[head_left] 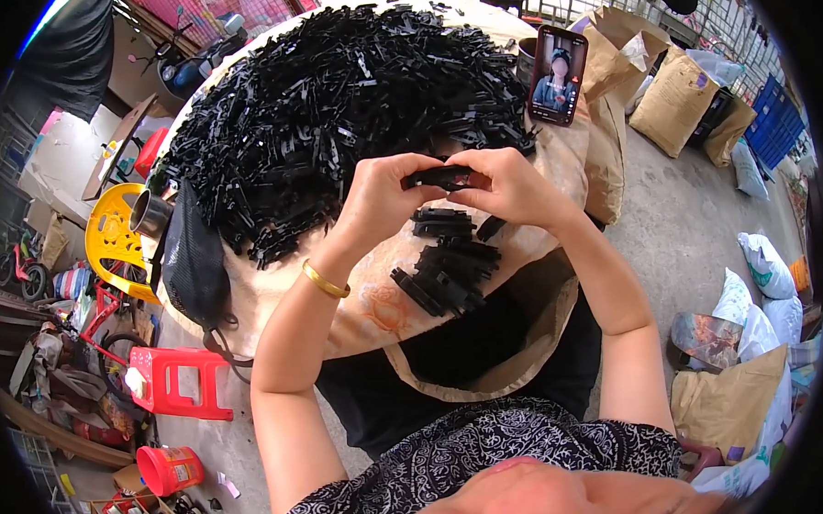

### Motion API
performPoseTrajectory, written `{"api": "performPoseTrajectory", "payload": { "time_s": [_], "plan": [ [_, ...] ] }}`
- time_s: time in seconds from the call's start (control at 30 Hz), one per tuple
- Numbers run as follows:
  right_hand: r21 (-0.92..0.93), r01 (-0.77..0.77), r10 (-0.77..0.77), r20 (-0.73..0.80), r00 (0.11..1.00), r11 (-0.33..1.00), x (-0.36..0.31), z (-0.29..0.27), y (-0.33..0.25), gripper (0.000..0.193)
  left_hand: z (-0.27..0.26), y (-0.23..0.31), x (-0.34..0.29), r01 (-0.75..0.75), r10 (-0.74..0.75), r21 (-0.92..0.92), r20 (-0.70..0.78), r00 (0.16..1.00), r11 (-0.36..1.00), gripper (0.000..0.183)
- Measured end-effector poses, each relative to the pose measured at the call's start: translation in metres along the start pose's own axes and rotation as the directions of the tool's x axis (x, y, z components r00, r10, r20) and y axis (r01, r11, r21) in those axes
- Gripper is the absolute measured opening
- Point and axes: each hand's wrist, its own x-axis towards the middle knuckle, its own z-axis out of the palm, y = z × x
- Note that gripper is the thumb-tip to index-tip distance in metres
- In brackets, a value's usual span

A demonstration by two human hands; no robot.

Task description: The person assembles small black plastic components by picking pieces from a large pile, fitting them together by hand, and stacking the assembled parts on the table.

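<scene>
Both my hands are over the near side of a round table with a patterned cloth (363,310), brought together at the fingertips. Between them is a dark, slim black plastic piece (437,177); its exact kind is too small to make out. My left hand (375,202) pinches its left end. At its right end, the fingers of my right hand (511,186) are closed on it. Just below the hands lie small neat bundles of black plastic pieces (450,266). Beyond them spreads a large loose heap of similar black pieces (331,104).
An open brown paper bag (463,394) rests at my lap under the table edge. A phone (558,74) stands upright at the right, by more paper bags (675,98). At the left are a black mesh bag (196,257), yellow chair (117,238), red stool (183,382) and bucket (170,470).
</scene>
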Motion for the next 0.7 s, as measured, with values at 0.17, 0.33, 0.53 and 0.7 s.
{"api": "performPoseTrajectory", "payload": {
  "time_s": [0.17,0.33,0.53,0.7],
  "plan": [
    [-0.049,0.109,-0.113,-0.085,0.990,0.993,-0.002,0.001,0.003,0.024,0.001,0.006,-0.001,-0.028,0.028,0.046,-0.003,1.000,0.999,0.024],
    [-0.102,0.110,-0.117,-0.059,0.991,0.989,-0.001,0.007,0.012,0.025,-0.004,-0.004,0.004,0.098,-0.089,-0.084,0.100,0.991,0.992,0.026],
    [-0.217,0.157,-0.167,-0.027,0.986,0.963,0.006,0.018,0.025,0.027,-0.025,-0.013,0.012,-0.105,0.098,0.086,0.078,0.992,0.991,0.027],
    [-0.240,0.262,-0.199,0.257,0.946,0.935,0.006,0.015,0.025,0.029,-0.069,-0.029,0.006,0.079,-0.070,0.132,-0.074,0.995,0.988,0.015]
  ]
}}
